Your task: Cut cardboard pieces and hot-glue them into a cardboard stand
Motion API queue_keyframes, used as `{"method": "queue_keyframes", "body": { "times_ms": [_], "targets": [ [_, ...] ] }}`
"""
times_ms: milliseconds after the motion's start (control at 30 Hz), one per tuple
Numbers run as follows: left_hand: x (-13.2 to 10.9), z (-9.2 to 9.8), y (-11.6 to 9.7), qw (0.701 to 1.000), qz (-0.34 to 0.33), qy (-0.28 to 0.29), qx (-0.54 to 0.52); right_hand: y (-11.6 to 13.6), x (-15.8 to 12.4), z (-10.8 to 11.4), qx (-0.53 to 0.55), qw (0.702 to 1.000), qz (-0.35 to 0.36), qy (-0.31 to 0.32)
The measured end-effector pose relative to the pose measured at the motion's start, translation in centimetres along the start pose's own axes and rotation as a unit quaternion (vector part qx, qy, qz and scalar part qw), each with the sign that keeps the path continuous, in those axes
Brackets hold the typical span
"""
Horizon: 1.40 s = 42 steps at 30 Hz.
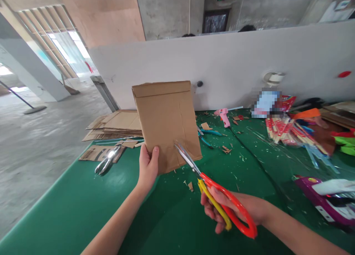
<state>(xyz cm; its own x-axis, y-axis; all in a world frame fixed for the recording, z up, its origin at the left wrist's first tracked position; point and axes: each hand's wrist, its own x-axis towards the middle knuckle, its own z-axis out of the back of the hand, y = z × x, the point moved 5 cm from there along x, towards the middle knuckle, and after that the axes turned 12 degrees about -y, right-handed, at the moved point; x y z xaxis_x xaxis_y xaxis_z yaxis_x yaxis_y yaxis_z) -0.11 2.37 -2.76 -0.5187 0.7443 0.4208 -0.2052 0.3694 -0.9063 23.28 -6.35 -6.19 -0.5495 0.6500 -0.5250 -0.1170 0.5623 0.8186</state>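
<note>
My left hand (148,166) grips the lower left edge of a brown cardboard sheet (166,122) and holds it upright above the green table (83,210). My right hand (222,207) is closed in the red and yellow handles of a pair of scissors (210,188). The scissor blades point up and left, and their tips touch the sheet's lower right edge.
A stack of flat cardboard (116,125) lies at the table's back left, with metal pliers (107,162) in front of it. A pink glue gun (223,116), teal-handled cutters (208,135), chopstick packets (283,131) and a purple package (324,196) lie to the right. A white partition (249,63) stands behind the table.
</note>
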Motion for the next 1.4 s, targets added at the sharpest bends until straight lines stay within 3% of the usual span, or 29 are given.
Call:
{"method": "queue_keyframes", "body": {
  "times_ms": [333, 533, 700, 900, 1067, 1167, 1300, 1400],
  "targets": [
    [-0.5, -0.2, -0.2, 0.999, -0.009, 0.000, 0.032, 0.7, 0.2, 0.3, 0.022, 0.999, -0.008, -0.028],
    [-0.7, -0.2, -1.1, 0.997, -0.053, 0.001, 0.062, 1.7, 0.1, 1.0, -0.049, 0.997, -0.006, -0.053],
    [0.1, 0.2, -1.7, 0.995, -0.071, -0.053, 0.044, 3.2, 0.5, 1.1, -0.143, 0.983, 0.088, -0.076],
    [2.8, -0.2, -2.8, 0.989, -0.122, -0.083, 0.018, 5.5, 2.2, 0.4, -0.189, 0.968, 0.156, -0.049],
    [6.3, -1.3, -6.2, 0.974, -0.199, -0.101, -0.038, 9.3, 3.0, 0.5, -0.218, 0.943, 0.249, -0.041],
    [8.3, -2.4, -8.5, 0.969, -0.219, -0.061, -0.093, 10.6, 3.9, 0.7, -0.224, 0.913, 0.330, -0.087],
    [10.4, -4.8, -8.5, 0.982, -0.091, 0.079, -0.146, 10.3, 7.1, 1.5, -0.197, 0.888, 0.383, -0.160],
    [11.3, -6.3, -7.1, 0.978, -0.010, 0.123, -0.166, 10.2, 9.5, 2.9, -0.147, 0.878, 0.401, -0.217]
  ]
}}
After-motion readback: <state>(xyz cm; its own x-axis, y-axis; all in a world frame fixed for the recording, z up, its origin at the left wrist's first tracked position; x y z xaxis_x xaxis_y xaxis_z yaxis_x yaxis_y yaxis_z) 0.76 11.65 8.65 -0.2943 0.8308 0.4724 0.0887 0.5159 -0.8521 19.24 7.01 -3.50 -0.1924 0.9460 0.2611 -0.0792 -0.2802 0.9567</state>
